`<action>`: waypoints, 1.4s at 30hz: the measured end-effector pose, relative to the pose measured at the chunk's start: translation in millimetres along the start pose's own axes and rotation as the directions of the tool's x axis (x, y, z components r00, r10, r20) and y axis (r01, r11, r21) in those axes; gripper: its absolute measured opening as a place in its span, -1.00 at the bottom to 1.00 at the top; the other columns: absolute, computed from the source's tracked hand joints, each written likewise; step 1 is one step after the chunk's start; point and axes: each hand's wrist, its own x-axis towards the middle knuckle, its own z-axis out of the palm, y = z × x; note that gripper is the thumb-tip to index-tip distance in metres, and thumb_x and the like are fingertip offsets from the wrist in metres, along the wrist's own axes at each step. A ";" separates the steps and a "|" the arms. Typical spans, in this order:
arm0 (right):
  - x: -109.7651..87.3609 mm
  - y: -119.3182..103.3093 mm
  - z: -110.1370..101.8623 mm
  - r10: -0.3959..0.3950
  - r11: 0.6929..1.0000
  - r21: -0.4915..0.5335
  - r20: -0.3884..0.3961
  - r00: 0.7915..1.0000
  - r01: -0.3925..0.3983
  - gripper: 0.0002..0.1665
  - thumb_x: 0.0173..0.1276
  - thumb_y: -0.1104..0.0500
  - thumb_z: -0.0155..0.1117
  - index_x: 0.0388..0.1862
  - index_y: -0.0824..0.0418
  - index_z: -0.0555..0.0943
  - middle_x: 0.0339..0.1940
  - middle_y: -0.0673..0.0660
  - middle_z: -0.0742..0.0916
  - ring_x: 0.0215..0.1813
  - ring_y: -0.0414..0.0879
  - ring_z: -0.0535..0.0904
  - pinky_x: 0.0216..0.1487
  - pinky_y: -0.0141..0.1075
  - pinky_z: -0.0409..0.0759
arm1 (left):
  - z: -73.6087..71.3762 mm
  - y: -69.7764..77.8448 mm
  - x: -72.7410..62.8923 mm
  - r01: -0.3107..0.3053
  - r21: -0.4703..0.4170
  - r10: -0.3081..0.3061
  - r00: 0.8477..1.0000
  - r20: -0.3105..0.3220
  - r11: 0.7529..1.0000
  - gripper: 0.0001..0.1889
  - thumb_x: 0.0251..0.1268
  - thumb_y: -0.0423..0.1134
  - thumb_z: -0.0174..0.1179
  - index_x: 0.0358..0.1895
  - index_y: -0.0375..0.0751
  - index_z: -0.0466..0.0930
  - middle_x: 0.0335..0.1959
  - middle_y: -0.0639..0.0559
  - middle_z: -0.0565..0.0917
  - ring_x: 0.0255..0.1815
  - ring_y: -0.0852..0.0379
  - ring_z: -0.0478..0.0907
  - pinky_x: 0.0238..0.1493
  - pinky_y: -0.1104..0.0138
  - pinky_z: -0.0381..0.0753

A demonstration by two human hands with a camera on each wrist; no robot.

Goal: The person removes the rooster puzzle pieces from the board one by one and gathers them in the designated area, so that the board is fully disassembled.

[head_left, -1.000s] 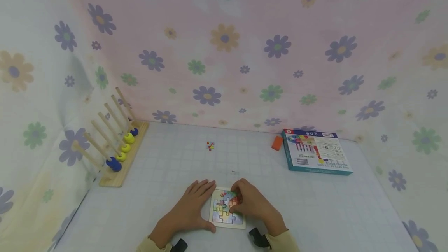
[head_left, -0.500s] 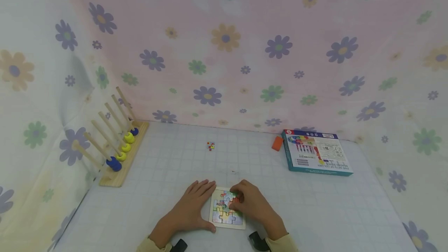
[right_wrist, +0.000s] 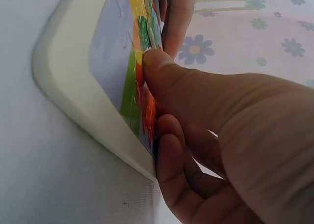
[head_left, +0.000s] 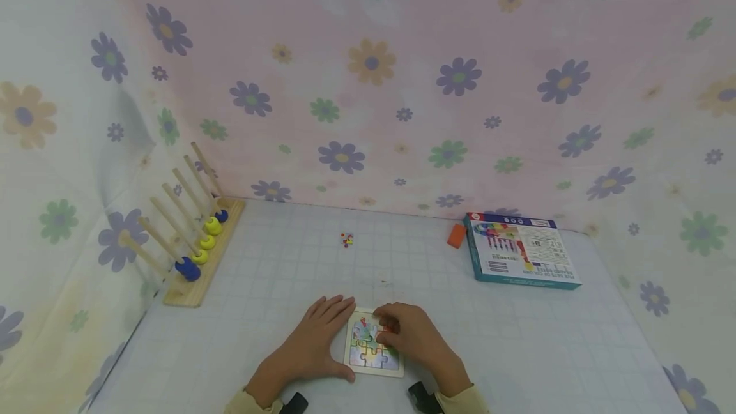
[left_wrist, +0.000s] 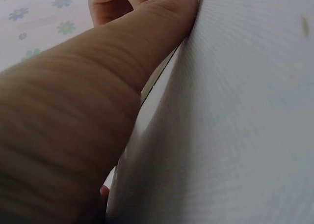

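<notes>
A small jigsaw puzzle in a pale square tray (head_left: 375, 371) lies flat near the front of the table. My left hand (head_left: 313, 344) rests beside it, fingers straight, fingertips at the tray's upper left edge and thumb at the lower left. In the left wrist view the thumb (left_wrist: 147, 27) runs along the table surface. My right hand (head_left: 411, 331) bends over the tray's right half, thumb and index finger at a colourful puzzle piece (right_wrist: 148, 25) whose edge stands slightly raised. The right thumb (right_wrist: 167, 69) presses on the picture, and the other fingers are curled, hiding part of it.
A wooden peg rack (head_left: 215, 248) with blue and yellow beads stands at the left. Toward the back lie a small multicoloured piece (head_left: 347, 239), an orange block (head_left: 457, 235) and a flat printed box (head_left: 520, 251). Flowered cloth (head_left: 402, 82) hangs behind.
My right hand has shifted slightly left and lower over the tray, and puzzle pieces in the upper left have moved left. My left hand has stayed in place.
</notes>
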 end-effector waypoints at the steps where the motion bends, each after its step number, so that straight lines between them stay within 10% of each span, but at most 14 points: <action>1: -0.2 -0.2 0.0 -0.003 1.000 -0.001 0.004 1.000 0.003 -0.57 0.27 0.07 0.53 0.10 0.09 0.71 -0.32 -0.19 0.65 -0.32 -0.32 0.47 -0.29 -0.47 0.53 | 0.0 0.1 0.1 0.000 0.001 0.000 1.000 0.000 1.000 0.37 -0.27 0.74 0.16 0.65 -0.02 0.08 0.68 0.14 0.12 0.70 0.01 0.02 0.70 -0.07 -0.02; 15: -3.2 -12.3 13.3 -0.008 0.987 -0.162 0.007 1.000 0.009 -0.24 0.10 -0.39 0.50 0.12 0.07 0.67 -0.01 -0.08 0.70 -0.05 -0.22 0.51 0.07 -0.21 0.67 | -5.3 2.2 -0.3 -0.009 0.006 0.009 1.000 -0.002 1.000 0.35 -0.24 0.70 0.21 0.64 -0.05 0.09 0.67 0.12 0.14 0.70 0.01 0.04 0.69 -0.07 0.00; 27: -2.2 -22.1 29.0 -0.054 0.942 -0.334 -0.110 0.992 0.014 -0.38 0.16 -0.35 0.49 0.03 0.01 0.69 -0.26 -0.14 0.62 -0.29 -0.25 0.34 -0.32 -0.43 0.35 | -2.8 1.3 -0.1 -0.007 0.008 0.007 1.000 -0.001 1.000 0.36 -0.26 0.72 0.18 0.64 -0.03 0.10 0.67 0.14 0.14 0.69 0.02 0.04 0.69 -0.08 0.00; 35: -3.8 -18.5 25.4 -0.095 0.956 -0.290 -0.128 0.987 0.054 -0.62 0.34 0.14 0.36 0.14 0.07 0.67 -0.09 -0.07 0.69 -0.19 -0.24 0.45 -0.17 -0.31 0.57 | -3.8 2.4 0.3 0.002 -0.002 -0.002 1.000 0.003 1.000 0.36 -0.27 0.71 0.20 0.65 -0.02 0.09 0.67 0.14 0.13 0.69 0.02 0.04 0.69 -0.08 0.00; 42: -4.7 -14.1 19.8 -0.013 0.983 -0.184 -0.058 0.998 0.002 -0.51 0.33 -0.07 0.47 0.14 0.11 0.63 -0.03 -0.05 0.62 -0.12 -0.24 0.42 -0.07 -0.30 0.60 | -3.1 2.2 0.4 0.004 0.006 -0.004 1.000 0.008 1.000 0.36 -0.27 0.71 0.21 0.64 -0.02 0.10 0.67 0.13 0.15 0.69 0.01 0.05 0.69 -0.08 0.01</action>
